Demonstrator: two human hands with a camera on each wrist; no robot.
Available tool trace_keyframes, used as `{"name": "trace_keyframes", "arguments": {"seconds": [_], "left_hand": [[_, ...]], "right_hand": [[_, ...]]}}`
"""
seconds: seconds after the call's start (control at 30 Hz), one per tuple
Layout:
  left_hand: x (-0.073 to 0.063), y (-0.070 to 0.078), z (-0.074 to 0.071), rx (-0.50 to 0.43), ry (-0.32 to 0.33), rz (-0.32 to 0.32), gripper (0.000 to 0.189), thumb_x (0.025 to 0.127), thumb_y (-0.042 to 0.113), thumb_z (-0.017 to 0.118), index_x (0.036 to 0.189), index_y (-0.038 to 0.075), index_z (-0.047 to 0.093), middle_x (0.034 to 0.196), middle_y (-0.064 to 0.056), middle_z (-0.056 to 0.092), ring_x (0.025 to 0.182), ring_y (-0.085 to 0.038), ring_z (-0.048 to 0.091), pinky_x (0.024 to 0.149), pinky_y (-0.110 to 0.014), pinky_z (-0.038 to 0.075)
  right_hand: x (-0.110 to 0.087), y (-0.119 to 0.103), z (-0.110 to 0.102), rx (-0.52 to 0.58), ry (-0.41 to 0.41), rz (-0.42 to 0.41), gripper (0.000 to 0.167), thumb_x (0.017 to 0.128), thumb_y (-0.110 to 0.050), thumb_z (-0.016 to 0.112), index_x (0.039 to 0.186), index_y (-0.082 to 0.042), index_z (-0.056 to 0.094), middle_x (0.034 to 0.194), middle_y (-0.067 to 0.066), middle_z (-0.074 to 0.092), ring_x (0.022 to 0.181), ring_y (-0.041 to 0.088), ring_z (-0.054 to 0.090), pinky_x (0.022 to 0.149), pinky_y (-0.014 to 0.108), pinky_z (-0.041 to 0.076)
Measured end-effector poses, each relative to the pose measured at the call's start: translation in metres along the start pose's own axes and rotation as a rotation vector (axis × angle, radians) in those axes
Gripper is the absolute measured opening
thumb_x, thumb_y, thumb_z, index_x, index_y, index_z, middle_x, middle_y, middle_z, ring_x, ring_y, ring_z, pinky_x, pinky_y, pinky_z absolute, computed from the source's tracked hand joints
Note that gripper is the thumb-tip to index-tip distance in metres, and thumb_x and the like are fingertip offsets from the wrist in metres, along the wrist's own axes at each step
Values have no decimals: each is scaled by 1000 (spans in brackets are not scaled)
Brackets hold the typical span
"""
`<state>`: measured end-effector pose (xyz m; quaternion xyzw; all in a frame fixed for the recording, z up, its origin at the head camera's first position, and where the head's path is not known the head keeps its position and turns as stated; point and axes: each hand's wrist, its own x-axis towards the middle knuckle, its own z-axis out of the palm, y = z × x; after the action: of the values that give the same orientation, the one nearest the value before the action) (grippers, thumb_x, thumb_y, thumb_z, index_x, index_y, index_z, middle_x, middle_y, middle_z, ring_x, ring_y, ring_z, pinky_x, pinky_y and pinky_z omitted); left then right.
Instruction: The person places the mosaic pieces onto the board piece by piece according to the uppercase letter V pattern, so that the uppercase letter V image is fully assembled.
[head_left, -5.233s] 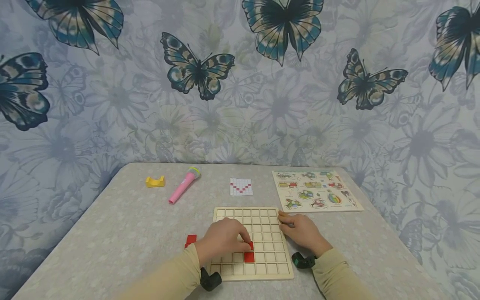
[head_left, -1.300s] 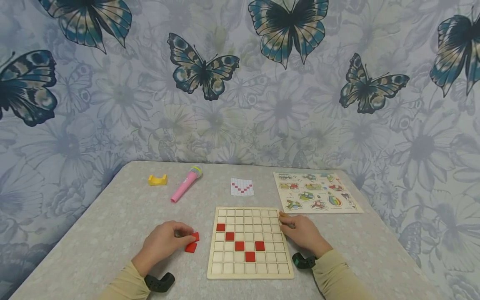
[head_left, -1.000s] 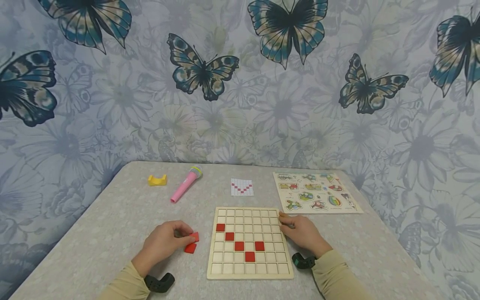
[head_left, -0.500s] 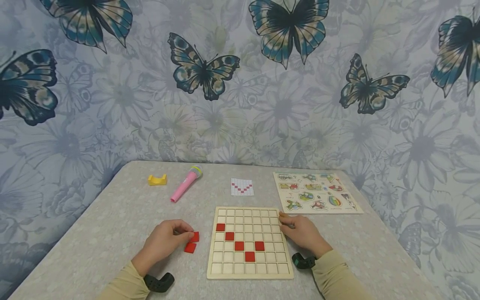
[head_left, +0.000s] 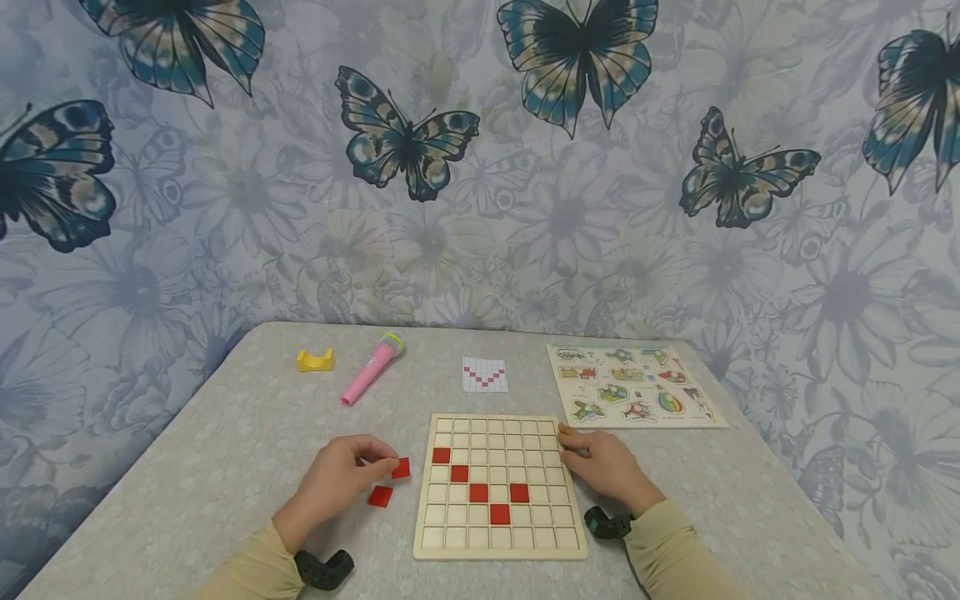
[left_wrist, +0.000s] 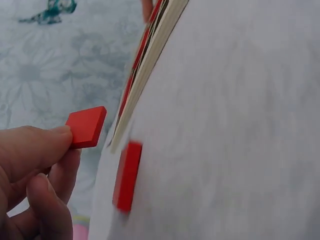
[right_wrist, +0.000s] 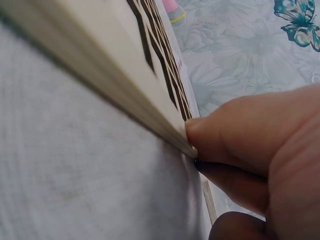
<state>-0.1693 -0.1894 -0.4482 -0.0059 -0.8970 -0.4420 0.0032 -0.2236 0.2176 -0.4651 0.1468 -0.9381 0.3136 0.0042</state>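
Note:
My left hand point(head_left: 337, 477) pinches a square red tile point(left_wrist: 86, 127) between thumb and fingers, lifted just left of the grid board. A second red tile point(head_left: 380, 497) lies on the table below that hand. The wooden grid board point(head_left: 480, 537) lies flat in front of me, with several red tiles set in its cells: a diagonal down from the left, then one tile point(head_left: 519, 493) up to the right. My right hand point(head_left: 606, 467) grips the board's far right corner; in the right wrist view its thumb point(right_wrist: 202, 127) is at the corner's edge.
A small card point(head_left: 484, 374) with a red V of squares lies behind the board. Behind to the left are a pink toy microphone point(head_left: 369, 372) and a yellow holder point(head_left: 315, 361). A picture puzzle board point(head_left: 633, 392) lies at the back right.
Over the last five seconds, my left hand has left the board for the loose tiles. In the last half second it has lifted one and moved slightly right. My right hand stays put.

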Motion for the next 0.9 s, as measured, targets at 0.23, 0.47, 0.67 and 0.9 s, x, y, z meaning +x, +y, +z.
{"name": "trace_keyframes", "arguments": {"seconds": [0.23, 0.47, 0.67, 0.9], "left_hand": [[-2, 21, 11, -65, -93, 62, 9, 89, 28, 82, 93, 21, 78, 85, 5, 72, 73, -16, 59, 55, -29, 49], [11, 54, 32, -96, -161, 170, 5, 90, 25, 81, 93, 21, 78, 86, 8, 73, 76, -14, 62, 62, -30, 49], [33, 82, 64, -78, -198, 216, 5, 90, 25, 80, 89, 21, 79, 83, 9, 73, 80, -12, 64, 72, -32, 53], [43, 109, 102, 46, -221, 195, 4, 90, 30, 80, 86, 29, 79, 81, 17, 70, 76, -9, 61, 67, -33, 50]], "right_hand": [[1, -4, -1, -24, -16, -7, 38, 98, -23, 70, 134, -11, 69, 147, -1, 59, 137, 32, 55, 105, 53, 48], [0, -3, -4, -12, -25, 8, 38, 98, -22, 70, 134, -10, 68, 148, 0, 58, 139, 32, 53, 106, 54, 47], [2, 0, -2, 10, -23, 16, 38, 97, -22, 71, 134, -11, 68, 148, -1, 58, 139, 32, 52, 107, 54, 46], [3, -2, 0, -8, -24, 38, 38, 97, -25, 72, 133, -15, 70, 146, -5, 59, 139, 29, 52, 107, 53, 47]]}}
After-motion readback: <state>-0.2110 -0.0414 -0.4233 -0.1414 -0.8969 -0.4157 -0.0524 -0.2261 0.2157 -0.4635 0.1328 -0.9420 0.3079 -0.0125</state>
